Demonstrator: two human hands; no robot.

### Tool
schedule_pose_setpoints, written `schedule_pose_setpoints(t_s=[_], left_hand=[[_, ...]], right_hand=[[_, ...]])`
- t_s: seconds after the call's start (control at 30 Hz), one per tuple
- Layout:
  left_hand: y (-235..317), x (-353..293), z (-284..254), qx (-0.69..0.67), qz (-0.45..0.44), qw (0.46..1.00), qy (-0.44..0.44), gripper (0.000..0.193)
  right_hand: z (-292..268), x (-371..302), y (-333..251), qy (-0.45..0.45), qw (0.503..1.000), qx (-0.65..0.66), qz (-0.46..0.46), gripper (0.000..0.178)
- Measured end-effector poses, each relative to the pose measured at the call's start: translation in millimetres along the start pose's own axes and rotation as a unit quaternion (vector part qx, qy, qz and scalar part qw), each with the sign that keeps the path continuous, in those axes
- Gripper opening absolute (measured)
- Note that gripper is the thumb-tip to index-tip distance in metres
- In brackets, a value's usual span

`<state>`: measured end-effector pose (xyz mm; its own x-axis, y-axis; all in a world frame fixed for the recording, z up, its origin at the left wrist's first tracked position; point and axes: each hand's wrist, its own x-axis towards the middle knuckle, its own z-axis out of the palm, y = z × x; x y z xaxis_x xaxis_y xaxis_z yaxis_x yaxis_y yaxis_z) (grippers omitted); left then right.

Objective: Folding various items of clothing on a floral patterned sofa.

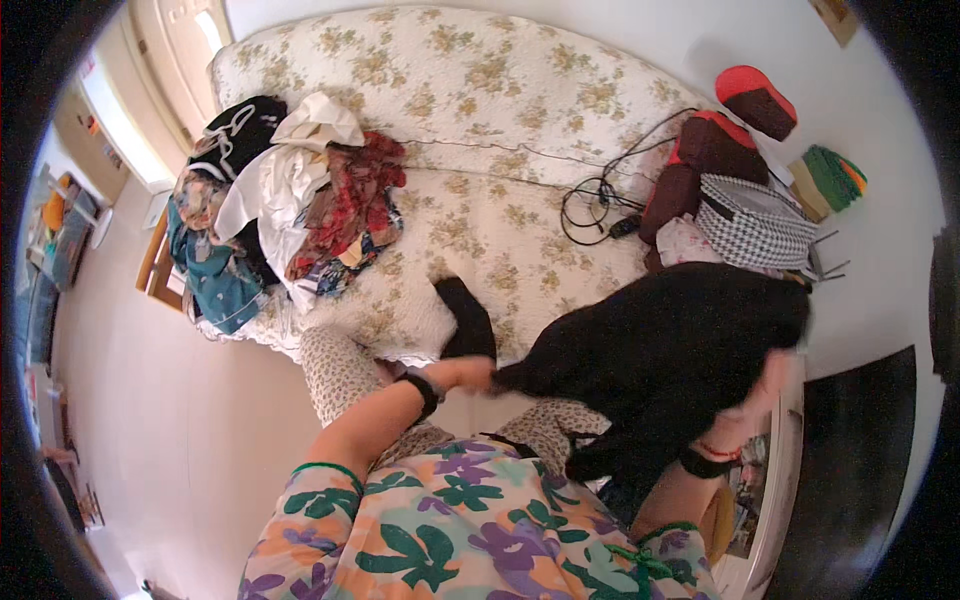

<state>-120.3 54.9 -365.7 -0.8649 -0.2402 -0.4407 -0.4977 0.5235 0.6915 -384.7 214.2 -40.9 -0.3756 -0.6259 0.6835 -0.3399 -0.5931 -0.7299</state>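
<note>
A black garment [660,340] is stretched out between my two hands, above my lap and the sofa's front edge. My left hand [468,376] is closed on its left end, where the cloth bunches narrow. Beyond that hand a black sleeve-like strip [465,315] lies over the sofa edge. At the garment's right side is my right hand [752,400], raised with the cloth hanging from it. Motion blurs this hand, and the fabric partly hides its fingers.
A sofa with a floral quilted cover [480,215] spans the front. Rumpled clothes [290,200] are heaped at its left end. On the right lie a coiled black cable [600,200], dark red cushions [705,150] and a houndstooth bag [755,225]. A black panel [850,460] stands at far right.
</note>
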Motion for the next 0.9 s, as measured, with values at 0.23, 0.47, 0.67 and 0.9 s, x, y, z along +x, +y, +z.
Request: schedule_pose_setpoints(t_s=[0.23,0.47,0.67,0.9], left_hand=[[24,-77,-30,-0.014,-0.034,0.992,0.121,0.035],[150,-143,-123,-0.236,0.169,0.878,0.381,0.038],[169,-134,-138,-0.3,0.213,0.789,0.492,0.043],[184,-156,-188,0.042,0.137,0.835,0.531,0.029]], right_hand=[[93,39,-7,0.071,0.894,0.236,0.375,0.033],[143,28,1,-0.052,0.869,0.311,0.382,0.024],[150,30,2,-0.213,0.841,0.259,0.425,0.03],[141,46,22,-0.307,0.91,-0.187,0.206,0.056]])
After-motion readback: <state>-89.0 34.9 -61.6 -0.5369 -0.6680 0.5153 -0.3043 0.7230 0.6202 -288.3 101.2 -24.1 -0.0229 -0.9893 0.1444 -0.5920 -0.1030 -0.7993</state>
